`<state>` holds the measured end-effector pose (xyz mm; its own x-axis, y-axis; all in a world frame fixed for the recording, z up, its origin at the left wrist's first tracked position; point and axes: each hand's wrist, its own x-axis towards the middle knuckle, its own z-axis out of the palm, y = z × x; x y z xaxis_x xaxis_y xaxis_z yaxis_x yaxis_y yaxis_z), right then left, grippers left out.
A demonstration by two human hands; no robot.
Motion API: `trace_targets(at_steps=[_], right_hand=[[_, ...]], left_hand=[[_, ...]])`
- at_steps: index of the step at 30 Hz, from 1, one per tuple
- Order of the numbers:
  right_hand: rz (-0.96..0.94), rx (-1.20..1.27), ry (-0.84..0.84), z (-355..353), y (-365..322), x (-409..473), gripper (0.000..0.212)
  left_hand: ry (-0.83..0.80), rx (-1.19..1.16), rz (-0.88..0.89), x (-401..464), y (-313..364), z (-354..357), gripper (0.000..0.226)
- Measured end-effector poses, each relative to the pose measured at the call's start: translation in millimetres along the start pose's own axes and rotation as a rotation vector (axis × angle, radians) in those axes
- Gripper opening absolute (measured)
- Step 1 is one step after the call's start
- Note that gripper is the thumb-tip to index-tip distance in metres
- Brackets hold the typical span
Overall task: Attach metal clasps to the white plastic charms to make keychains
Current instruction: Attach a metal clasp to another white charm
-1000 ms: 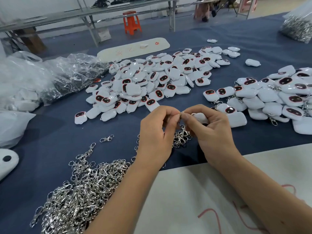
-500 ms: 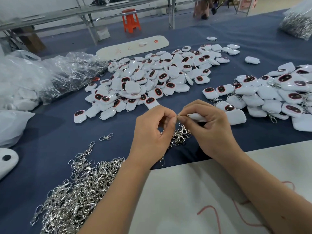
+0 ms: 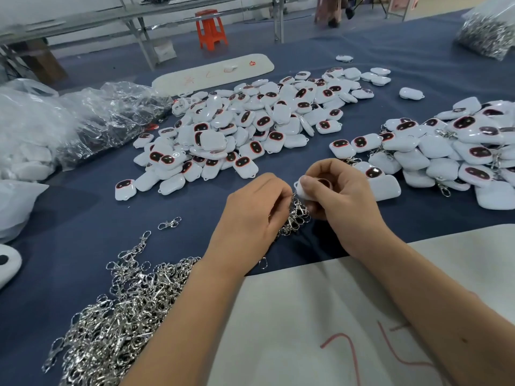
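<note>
While my right hand grips a white charm and my left hand pinches a clasp at its loop, I judge hooking underway; next needs careful threading.

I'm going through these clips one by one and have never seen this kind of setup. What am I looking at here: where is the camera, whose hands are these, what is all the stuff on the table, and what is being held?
There is no machine here: a person works with two bare hands, and the single camera sits on that person's head, looking forward and down.

The right hand grips one white charm. The left hand pinches a metal clasp right beside that charm; whether it is hooked on yet is too small to tell.

On the blue table cover lie a big pile of white charms with dark oval faces, a second pile at the right in which some charms show clasps, and a heap of loose silver clasps near the left forearm. A white board lies under the arms, and clear plastic bags sit at the left.
</note>
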<state>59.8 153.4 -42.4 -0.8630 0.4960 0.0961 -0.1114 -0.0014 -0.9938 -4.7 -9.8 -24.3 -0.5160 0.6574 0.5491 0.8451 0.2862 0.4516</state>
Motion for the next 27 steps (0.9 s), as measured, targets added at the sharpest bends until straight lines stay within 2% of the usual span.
trace_targets(at_steps=[10, 27], right_hand=[[-0.081, -0.215, 0.082, 2, 1, 0, 0.022], [-0.082, -0.480, 0.100, 3, -4, -4, 0.025]], left_hand=[[-0.039, 0.018, 0.023, 0, -2, 3, 0.008], [-0.126, 0.074, 0.034, 0, 7, 2, 0.005]])
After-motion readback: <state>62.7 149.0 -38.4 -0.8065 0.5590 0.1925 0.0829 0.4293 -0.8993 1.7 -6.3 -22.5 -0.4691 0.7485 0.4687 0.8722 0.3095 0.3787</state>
